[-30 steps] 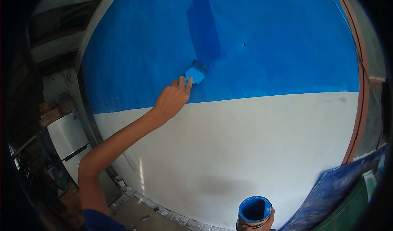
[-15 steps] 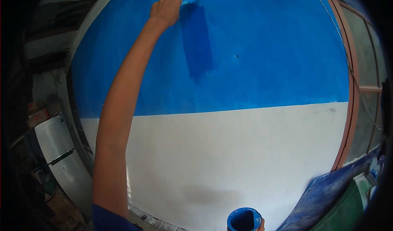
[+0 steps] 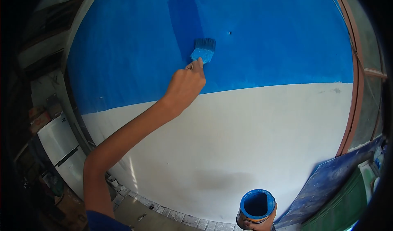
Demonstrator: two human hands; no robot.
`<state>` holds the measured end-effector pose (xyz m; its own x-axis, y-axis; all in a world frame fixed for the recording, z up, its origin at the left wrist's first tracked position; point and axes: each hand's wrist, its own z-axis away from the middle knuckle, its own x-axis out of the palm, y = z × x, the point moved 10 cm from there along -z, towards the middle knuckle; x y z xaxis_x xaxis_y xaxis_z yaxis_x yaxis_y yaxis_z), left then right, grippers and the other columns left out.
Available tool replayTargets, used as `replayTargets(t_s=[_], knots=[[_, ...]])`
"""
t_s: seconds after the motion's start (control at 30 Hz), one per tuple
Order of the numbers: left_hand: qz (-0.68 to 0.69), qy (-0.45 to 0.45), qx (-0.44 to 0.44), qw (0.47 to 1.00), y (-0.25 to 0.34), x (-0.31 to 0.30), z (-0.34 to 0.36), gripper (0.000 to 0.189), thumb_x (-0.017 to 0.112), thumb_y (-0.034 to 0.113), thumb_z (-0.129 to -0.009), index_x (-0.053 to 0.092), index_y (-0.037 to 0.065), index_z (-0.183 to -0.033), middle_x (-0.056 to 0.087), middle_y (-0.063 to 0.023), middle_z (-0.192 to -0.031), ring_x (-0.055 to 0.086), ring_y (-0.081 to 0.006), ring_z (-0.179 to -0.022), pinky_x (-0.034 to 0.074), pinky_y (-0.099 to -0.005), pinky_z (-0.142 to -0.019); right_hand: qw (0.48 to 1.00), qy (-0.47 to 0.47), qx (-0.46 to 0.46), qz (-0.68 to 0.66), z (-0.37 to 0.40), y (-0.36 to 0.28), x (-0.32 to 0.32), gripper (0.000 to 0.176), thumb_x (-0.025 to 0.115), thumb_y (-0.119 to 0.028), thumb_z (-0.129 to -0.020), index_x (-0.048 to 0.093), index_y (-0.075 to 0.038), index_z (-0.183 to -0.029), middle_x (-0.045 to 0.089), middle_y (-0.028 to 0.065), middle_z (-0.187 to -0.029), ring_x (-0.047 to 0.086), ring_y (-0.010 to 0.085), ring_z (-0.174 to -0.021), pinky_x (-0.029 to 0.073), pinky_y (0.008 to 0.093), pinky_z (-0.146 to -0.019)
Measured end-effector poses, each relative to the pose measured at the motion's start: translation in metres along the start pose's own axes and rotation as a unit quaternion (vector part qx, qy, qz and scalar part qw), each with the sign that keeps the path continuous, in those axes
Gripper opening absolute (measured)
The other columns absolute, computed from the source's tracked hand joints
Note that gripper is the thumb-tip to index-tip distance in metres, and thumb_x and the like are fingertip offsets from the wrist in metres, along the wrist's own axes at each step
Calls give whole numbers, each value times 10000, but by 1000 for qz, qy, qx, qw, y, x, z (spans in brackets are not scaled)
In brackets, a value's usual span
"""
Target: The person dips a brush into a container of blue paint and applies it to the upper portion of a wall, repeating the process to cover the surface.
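My left hand point(image 3: 186, 85) is closed round the handle of a flat paintbrush point(image 3: 202, 55), held with the bristles upward. Light blue paint coats its ferrule, and the bristles are dark blue. They overlap the right edge of a darker wet blue stripe point(image 3: 185, 20) on the wall's blue upper part point(image 3: 278, 30). Low in the view, my right hand point(image 3: 267, 224) grips a paint can point(image 3: 244, 202) from its right side. Blue paint covers the can's rim and inside. Most of the handle is hidden in my left fist.
Below the blue, the wall is white point(image 3: 229, 137). A brown-framed window point(image 3: 353, 87) borders it on the right, above a blue-smeared board point(image 3: 311, 190) and a green object point(image 3: 344, 206). A silver fridge point(image 3: 59, 141) stands at left. Grey tiles point(image 3: 190, 220) edge the floor.
My left hand has come down the wall with the paintbrush, and its bristles now point up. The view has tilted lower, showing more of the can and my right hand.
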<state>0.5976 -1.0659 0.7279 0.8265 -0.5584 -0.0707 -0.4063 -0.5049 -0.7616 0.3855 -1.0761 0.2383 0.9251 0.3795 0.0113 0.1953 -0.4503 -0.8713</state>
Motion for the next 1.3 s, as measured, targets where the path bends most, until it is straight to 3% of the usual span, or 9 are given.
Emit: replayTargets(t_s=[0.2, 0.4, 0.5, 0.6, 0.67, 0.73, 0.83, 1.2, 1.3], knots=[[175, -58, -90, 979, -74, -40, -6, 424, 586, 25, -881, 593, -1, -1304, 668, -176, -855, 655, -263, -652, 519, -375, -596, 1000, -2, -12, -3, 0, -9, -1, 1137, 920, -454, -475, 375, -5, -1366, 633, 196, -1159, 646, 289, -1045, 531, 433, -889], [286, 138, -281, 906, -209, -64, -91, 314, 542, 119, -897, 678, -51, -1122, 658, -183, -713, 639, -233, -615, 499, -398, -598, 999, -3, -12, 38, 5, -3, 3, 1148, 914, -444, -478, 361, 0, -1381, 628, 208, -1173, 643, 300, -1066, 528, 439, -902], [241, 133, -279, 920, -245, -42, -150, 191, 538, 92, -897, 612, -78, -942, 653, -210, -768, 663, -397, -761, 529, -500, -705, 998, -3, -8, 69, 5, 0, 3, 1154, 911, -439, -479, 355, 3, -1389, 626, 214, -1180, 642, 306, -1076, 527, 442, -909], [234, 40, -297, 925, -234, -22, -175, 187, 564, 102, -853, 664, -54, -823, 667, -230, -857, 645, -426, -769, 514, -524, -721, 994, 2, -26, 110, 11, 17, -2, 1160, 908, -434, -481, 348, 6, -1396, 623, 220, -1188, 640, 312, -1086, 526, 446, -916], [245, -65, -265, 930, -190, -30, -158, 208, 538, 89, -816, 670, -66, -861, 628, -158, -668, 595, -217, -554, 473, -401, -522, 995, 3, -58, 83, 10, 17, -9, 1188, 909, -439, -472, 335, -1, -1415, 618, 221, -1201, 637, 320, -1093, 526, 449, -917], [270, -78, -240, 929, -175, -22, -149, 128, 517, 60, -756, 586, -37, -709, 592, -132, -630, 552, -215, -506, 434, -396, -461, 987, 0, 119, 106, 5, 13, -15, 1197, 910, -450, -472, 329, -6, -1420, 615, 220, -1211, 634, 325, -1099, 527, 450, -915], [273, -113, -198, 935, -145, -9, -125, 135, 510, 49, -761, 621, -27, -752, 568, -121, -609, 536, -230, -491, 431, -390, -462, 994, 2, 79, 76, 6, 16, -16, 1184, 919, -432, -470, 333, -1, -1405, 613, 217, -1206, 636, 320, -1096, 526, 445, -920], [321, -317, -167, 876, -51, -7, -39, 245, 560, 123, -915, 687, -52, -1029, 662, -221, -977, 637, -328, -868, 498, -397, -790, 992, -19, 6, -127, -21, -8, 14, 1116, 966, -332, -459, 356, 27, -1322, 602, 204, -1178, 645, 295, -1080, 523, 421, -949], [303, -260, -152, 904, -73, -17, -42, 283, 548, 143, -954, 677, -40, -1126, 666, -239, -1030, 638, -339, -966, 490, -383, -875, 991, -11, -9, -135, -28, -24, 12, 1101, 973, -317, -464, 363, 31, -1311, 604, 197, -1174, 648, 286, -1080, 522, 416, -957]])
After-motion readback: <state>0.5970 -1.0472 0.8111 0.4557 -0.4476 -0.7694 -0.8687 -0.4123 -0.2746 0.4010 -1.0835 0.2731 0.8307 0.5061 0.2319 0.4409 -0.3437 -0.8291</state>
